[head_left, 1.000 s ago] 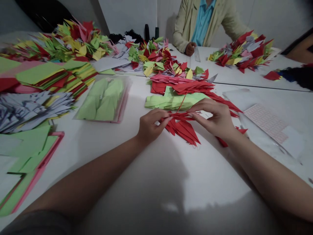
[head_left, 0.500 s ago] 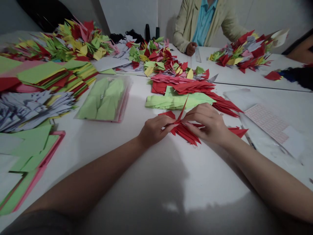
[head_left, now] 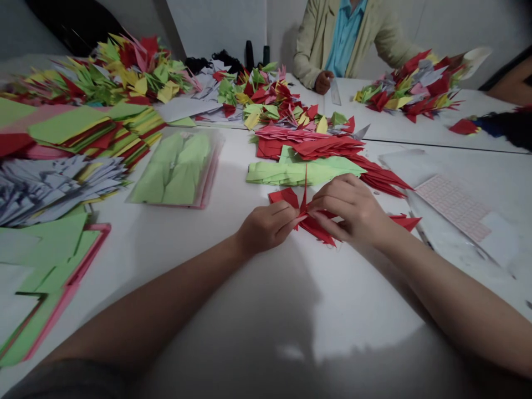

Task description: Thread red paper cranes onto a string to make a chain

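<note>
Between my two hands is a piece of folded red paper [head_left: 305, 194], with one thin point standing straight up. My left hand [head_left: 268, 226] pinches its near left side between thumb and fingers. On its right side, the thumb and fingertips of my right hand [head_left: 351, 208] close on the paper; my fingers hide part of it. Under and just beyond my hands lie more red folded pieces [head_left: 318, 230]. A stack of light green folded paper [head_left: 286, 173] sits right behind them, with red folded strips [head_left: 328, 147] farther back.
Heaps of colourful folded paper [head_left: 137, 72] cover the far left. A clear packet of green paper [head_left: 172, 172] lies left of centre; green sheets [head_left: 54, 255] are at the near left. Across the table [head_left: 233, 332] sits a person [head_left: 344, 44] beside another heap [head_left: 411, 88].
The thin red point has swung from leaning right to upright. My left hand has shifted slightly, and my right fingertips have moved a little on the paper.
</note>
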Demonstrator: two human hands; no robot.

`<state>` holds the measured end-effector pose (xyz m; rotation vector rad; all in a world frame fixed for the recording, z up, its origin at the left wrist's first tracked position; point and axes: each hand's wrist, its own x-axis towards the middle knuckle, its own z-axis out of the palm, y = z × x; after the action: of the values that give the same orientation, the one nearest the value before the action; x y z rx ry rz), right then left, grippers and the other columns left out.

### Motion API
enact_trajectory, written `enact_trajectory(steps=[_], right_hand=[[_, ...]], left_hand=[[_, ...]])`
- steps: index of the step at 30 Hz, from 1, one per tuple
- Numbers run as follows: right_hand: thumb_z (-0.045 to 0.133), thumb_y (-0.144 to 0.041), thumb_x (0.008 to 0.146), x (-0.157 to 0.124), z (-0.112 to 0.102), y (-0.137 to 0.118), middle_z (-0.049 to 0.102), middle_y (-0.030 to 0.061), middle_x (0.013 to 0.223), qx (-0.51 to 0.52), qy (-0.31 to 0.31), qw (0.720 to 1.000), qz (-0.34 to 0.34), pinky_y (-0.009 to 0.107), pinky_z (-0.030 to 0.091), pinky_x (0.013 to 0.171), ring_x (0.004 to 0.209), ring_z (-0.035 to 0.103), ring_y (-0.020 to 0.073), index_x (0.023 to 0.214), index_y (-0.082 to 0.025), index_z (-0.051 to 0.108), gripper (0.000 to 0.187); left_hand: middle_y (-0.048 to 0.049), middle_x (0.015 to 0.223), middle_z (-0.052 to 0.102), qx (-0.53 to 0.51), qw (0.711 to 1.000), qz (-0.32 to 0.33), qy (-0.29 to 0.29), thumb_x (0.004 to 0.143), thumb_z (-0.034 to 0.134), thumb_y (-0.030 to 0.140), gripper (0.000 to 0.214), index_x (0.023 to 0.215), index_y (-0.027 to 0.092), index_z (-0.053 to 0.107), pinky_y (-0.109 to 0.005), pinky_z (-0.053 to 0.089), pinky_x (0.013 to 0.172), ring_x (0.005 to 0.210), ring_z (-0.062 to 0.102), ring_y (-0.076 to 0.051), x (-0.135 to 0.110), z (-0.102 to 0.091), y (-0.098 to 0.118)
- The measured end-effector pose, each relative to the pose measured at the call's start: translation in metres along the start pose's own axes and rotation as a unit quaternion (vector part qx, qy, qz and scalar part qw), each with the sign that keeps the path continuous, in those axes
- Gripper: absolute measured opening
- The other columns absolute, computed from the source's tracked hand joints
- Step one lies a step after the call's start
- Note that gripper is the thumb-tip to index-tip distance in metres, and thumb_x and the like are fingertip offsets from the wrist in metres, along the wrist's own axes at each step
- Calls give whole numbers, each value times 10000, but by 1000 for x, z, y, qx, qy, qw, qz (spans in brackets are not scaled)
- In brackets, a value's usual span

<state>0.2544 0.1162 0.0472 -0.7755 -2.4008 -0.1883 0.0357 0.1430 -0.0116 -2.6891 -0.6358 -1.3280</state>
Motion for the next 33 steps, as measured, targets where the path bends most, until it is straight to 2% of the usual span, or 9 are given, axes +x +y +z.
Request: enact_trajectory(steps=[7,15,23,27,33], right_hand=[[556,-215,890,-2,-6,12,681,29,853,-15,5,1000,11,371,427,777,791,608,186,910,-231,598,49],[563,-216,904,-1,-3,4,683,39,864,3,-5,1000,-17,347,443,757,810,612,180,942,-217,611,61],[517,-221,932,2,1,-8,680,56,855,-53,-41,997,-25,355,425,731,806,595,186,943,-191,612,100],[550,-219,904,3,-1,-6,675,41,838,-52,-16,998,-17,359,431,739,796,602,187,923,-194,599,58],[604,-218,862,1,-9,6,683,37,838,-16,7,1000,15,378,448,721,793,615,206,909,-211,611,48]], left_hand=[[19,720,678,-21,999,-27,28,882,604,199,73,811,189,594,-185,489,592,673,643,-94,1,2,-1],[14,759,713,-52,997,-44,36,882,635,258,84,828,193,625,-196,524,628,670,667,-98,1,3,-3],[21,754,702,-4,1000,12,2,893,602,202,60,839,179,593,-184,481,595,678,667,-93,0,0,-2],[22,761,687,-7,1000,10,21,891,580,162,71,824,183,583,-182,466,576,678,648,-85,1,1,0],[16,726,648,-77,995,-20,54,876,600,141,123,769,184,558,-181,491,599,684,627,-88,5,2,1]])
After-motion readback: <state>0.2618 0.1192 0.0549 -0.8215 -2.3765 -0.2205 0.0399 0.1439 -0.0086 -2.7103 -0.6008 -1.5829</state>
